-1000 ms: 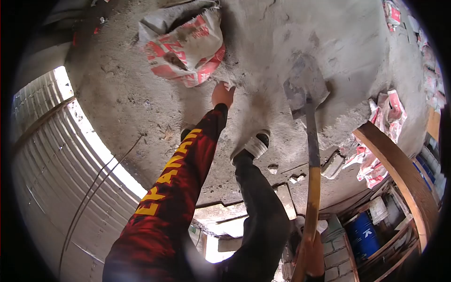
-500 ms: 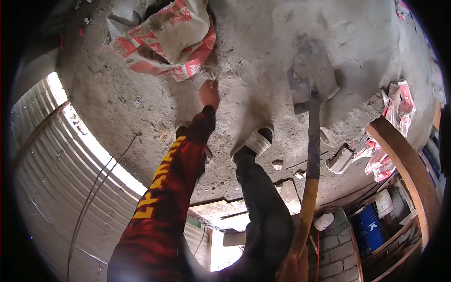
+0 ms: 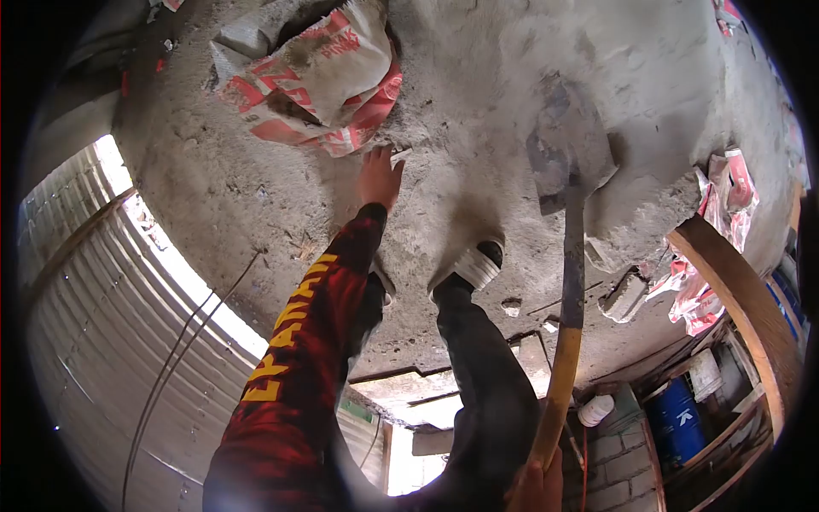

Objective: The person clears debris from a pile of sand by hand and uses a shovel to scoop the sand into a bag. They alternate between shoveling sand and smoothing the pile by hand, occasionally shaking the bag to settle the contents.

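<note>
My left hand (image 3: pixel 381 181) reaches forward in a dark red sleeve with yellow letters, fingers extended and spread. Its fingertips are close to the lower edge of a crumpled white and red sack (image 3: pixel 328 81); I cannot tell whether they touch it. A small pale scrap lies beside the fingers. At the bottom of the view, my right hand (image 3: pixel 537 488) is wrapped round the wooden handle of a shovel (image 3: pixel 573 264). The shovel's blade rests on the grey, dusty material of the ground, partly coated with it.
My shoes stand on rough ground (image 3: pixel 281 188). At right are a curved wooden board (image 3: pixel 734 299), another torn red and white sack (image 3: pixel 729 196), a broken concrete chunk (image 3: pixel 624 295) and a blue drum (image 3: pixel 674 420). Corrugated metal sheeting (image 3: pixel 128 341) and bent rods line the left.
My left hand has opened from a closed shape and its fingers now stretch toward the sack. The whole view has shifted slightly. My right hand stays on the shovel handle.
</note>
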Tool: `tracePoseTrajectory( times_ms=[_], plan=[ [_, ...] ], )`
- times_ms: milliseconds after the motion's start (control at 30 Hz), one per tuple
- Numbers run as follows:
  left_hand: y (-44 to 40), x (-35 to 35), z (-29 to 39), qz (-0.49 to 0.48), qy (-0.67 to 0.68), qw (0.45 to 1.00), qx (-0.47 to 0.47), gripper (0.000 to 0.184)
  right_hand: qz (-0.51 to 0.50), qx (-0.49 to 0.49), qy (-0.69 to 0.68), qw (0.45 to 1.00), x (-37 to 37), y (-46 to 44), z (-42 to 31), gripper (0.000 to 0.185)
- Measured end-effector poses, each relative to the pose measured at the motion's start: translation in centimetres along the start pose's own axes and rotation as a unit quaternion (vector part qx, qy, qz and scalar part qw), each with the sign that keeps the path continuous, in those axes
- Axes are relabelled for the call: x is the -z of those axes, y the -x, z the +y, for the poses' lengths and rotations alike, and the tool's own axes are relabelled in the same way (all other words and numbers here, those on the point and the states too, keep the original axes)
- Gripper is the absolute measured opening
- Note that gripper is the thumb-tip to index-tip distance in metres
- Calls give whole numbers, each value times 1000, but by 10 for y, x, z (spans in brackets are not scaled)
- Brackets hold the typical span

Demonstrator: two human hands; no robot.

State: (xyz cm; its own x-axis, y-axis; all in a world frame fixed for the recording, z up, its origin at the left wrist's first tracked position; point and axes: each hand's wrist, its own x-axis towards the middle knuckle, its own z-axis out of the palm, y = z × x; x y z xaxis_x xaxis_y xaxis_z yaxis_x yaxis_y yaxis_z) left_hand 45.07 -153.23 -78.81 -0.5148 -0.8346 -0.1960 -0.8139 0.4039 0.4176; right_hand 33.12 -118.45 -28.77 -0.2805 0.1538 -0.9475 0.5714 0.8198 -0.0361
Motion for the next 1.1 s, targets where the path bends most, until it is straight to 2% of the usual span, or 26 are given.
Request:
tracePoseTrajectory(
  times_ms=[67,133,167,233,267,300,367,400,467,500,567,667,800,867,900,967,1000,1067,1100],
  plan=[
    [-15,-18,3,2,17,1000,-22,33,34,-5,6,999,-7,-3,4,73],
    [-18,-35,-1,-2,-20,998,-51,21,41,-15,5,999,-11,-6,6,73],
    [-17,-39,-5,-8,-22,998,-50,21,40,-19,2,999,-12,-8,6,73],
    [-10,-39,-10,-51,18,998,25,14,38,-27,-6,999,-13,-8,8,73],
    [0,-34,-13,-8,53,998,26,13,36,-28,-10,999,-13,-7,9,74],
    [9,-30,-23,-10,51,998,23,13,33,-27,-13,999,-13,-7,10,74],
    [28,-29,-44,-92,-7,992,86,17,28,-26,-17,999,-11,-7,12,74],
    [34,-21,-43,-92,-9,992,82,17,26,-26,-19,999,-10,-7,14,74],
    [40,-6,-39,-51,-17,998,46,32,24,-28,-25,999,-11,-7,17,74],
    [34,-4,-36,-51,-19,998,44,32,24,-27,-25,999,-11,-7,16,74],
    [17,-10,-23,6,-3,999,-39,48,25,-31,-25,999,-12,-7,17,74],
    [-9,-24,-6,52,-30,993,-98,49,29,-41,-29,998,-16,-7,16,74],
    [-10,-45,-22,47,-41,996,-59,46,30,-51,-31,998,-19,-7,15,75],
    [-3,-51,-42,-13,-75,992,-97,40,29,-51,-33,998,-19,-8,16,75],
    [-1,-45,-42,-13,-74,992,-97,40,28,-51,-33,998,-19,-7,17,75],
    [1,-34,-40,-58,24,997,-40,42,28,-48,-34,998,-20,-7,17,75],
    [-1,-31,-36,-58,25,997,-41,42,28,-49,-34,998,-20,-7,18,75],
    [-10,-25,-28,-66,47,996,38,47,28,-48,-35,998,-21,-7,19,75],
    [-18,-18,-16,-66,48,996,37,47,29,-48,-36,998,-20,-8,19,75]
  ],
)
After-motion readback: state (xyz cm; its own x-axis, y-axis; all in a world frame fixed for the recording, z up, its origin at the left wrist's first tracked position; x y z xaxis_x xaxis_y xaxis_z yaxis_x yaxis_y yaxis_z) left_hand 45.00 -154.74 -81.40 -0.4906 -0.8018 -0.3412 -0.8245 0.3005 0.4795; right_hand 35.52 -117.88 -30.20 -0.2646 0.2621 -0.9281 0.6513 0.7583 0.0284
